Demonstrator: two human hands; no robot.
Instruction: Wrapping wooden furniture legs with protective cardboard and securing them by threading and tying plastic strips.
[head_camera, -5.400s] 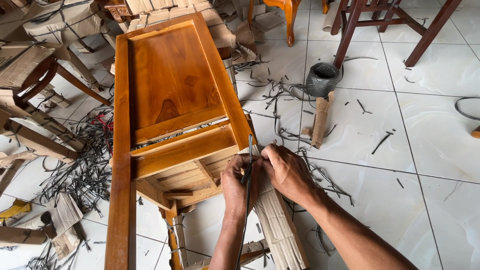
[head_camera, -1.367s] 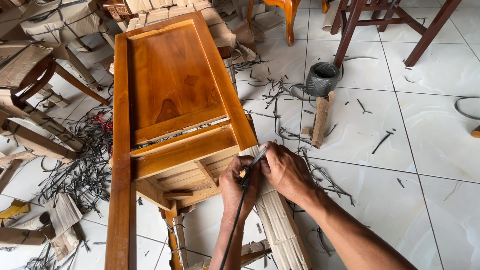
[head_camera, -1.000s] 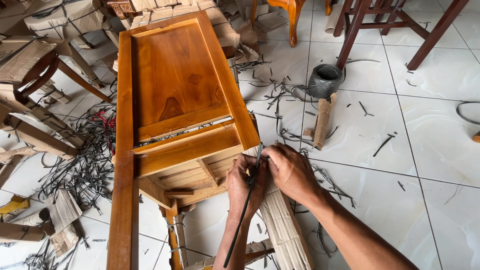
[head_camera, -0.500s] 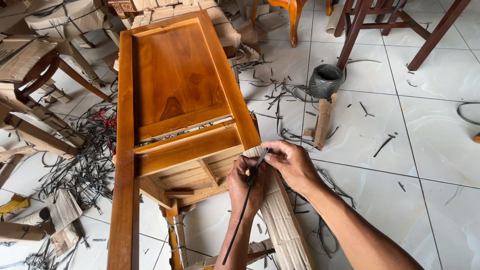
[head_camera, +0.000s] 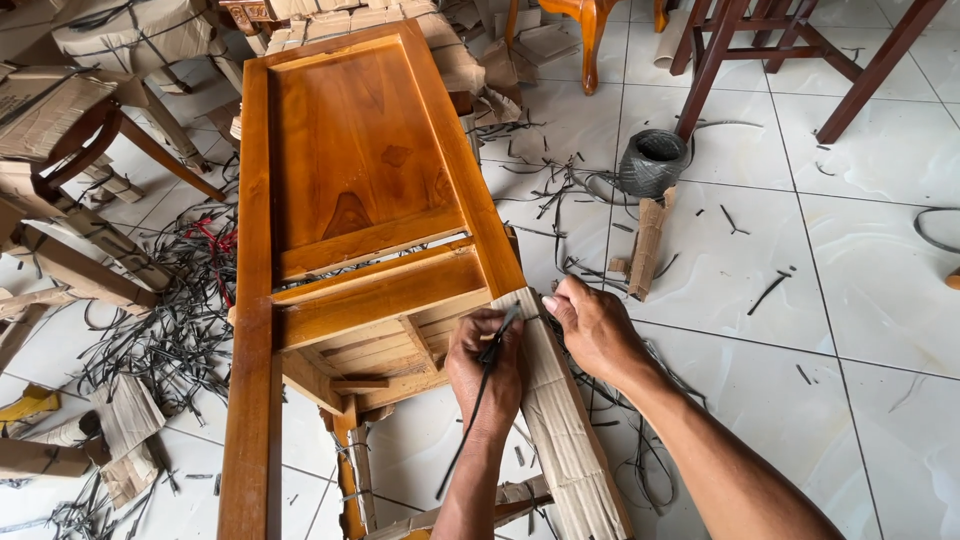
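A brown wooden furniture frame (head_camera: 350, 170) lies on its side on the tiled floor. Its near right leg is wrapped in corrugated cardboard (head_camera: 565, 440). My left hand (head_camera: 487, 370) is closed on a black plastic strap (head_camera: 470, 410) at the top of the wrapped leg; the strap's loose end trails down along my forearm. My right hand (head_camera: 597, 330) rests on the right side of the same leg, fingers curled around the cardboard edge. Whether the right fingers also pinch the strap is hidden.
Black strap offcuts (head_camera: 170, 330) litter the floor on the left and behind the leg. A dark roll of strap (head_camera: 650, 160) and a cardboard piece (head_camera: 645, 240) lie at the upper right. Cardboard-wrapped furniture (head_camera: 60, 110) stands at the left, chair legs (head_camera: 710, 60) at the top.
My right hand has let the strap end go and shifted down onto the side of the wrapped leg. My left hand keeps the strap and has barely moved.
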